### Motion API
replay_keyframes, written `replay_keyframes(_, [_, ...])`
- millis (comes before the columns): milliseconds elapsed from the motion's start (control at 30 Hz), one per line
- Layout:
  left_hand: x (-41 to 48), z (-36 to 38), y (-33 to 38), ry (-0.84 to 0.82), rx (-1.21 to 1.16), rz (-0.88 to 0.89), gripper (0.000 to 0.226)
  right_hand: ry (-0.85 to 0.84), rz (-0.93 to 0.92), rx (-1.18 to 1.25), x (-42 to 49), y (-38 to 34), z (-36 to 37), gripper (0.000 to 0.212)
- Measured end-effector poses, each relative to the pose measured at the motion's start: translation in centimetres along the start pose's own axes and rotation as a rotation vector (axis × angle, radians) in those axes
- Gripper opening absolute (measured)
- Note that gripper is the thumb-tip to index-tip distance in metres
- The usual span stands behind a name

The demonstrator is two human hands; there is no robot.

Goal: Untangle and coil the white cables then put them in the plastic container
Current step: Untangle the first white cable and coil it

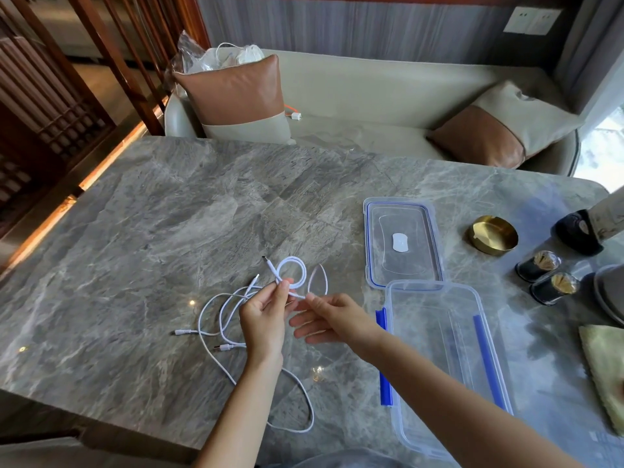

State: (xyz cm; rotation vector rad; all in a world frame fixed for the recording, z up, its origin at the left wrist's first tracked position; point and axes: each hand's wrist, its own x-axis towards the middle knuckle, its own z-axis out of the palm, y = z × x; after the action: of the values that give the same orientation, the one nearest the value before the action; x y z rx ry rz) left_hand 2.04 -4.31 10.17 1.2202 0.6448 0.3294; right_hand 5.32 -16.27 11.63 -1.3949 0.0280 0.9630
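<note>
White cables (pixel 216 319) lie tangled on the grey marble table (pixel 152 231), with loose plugs at the left and a long loop trailing toward the near edge. My left hand (pixel 266 319) pinches one cable where it forms a small round coil (pixel 292 271) above my fingers. My right hand (pixel 329 319) pinches the same cable just right of the left hand, its other fingers spread. The clear plastic container (pixel 445 359) with blue clips stands open to the right of my hands. Its lid (pixel 401 241) lies flat behind it.
A thin clear loop (pixel 318 278) lies beside the coil. A brass dish (pixel 493 234), two small dark jars (pixel 547 275) and a green cloth (pixel 604 369) sit at the right. A sofa with cushions (pixel 236 96) stands behind the table.
</note>
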Motion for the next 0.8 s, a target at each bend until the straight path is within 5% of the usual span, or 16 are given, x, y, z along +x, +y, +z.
replay_keyframes(267, [-0.4, -0.8, -0.8, -0.095, 0.141, -0.004, 0.017, 0.274, -0.108, 0.146, 0.6, 0.3, -0.6, 0.024])
replay_keyframes(800, [-0.7, -2.1, -0.5, -0.308, 0.360, -0.106, 0.017, 0.146, -0.298, -0.322, 0.8, 0.2, -2.5, 0.020])
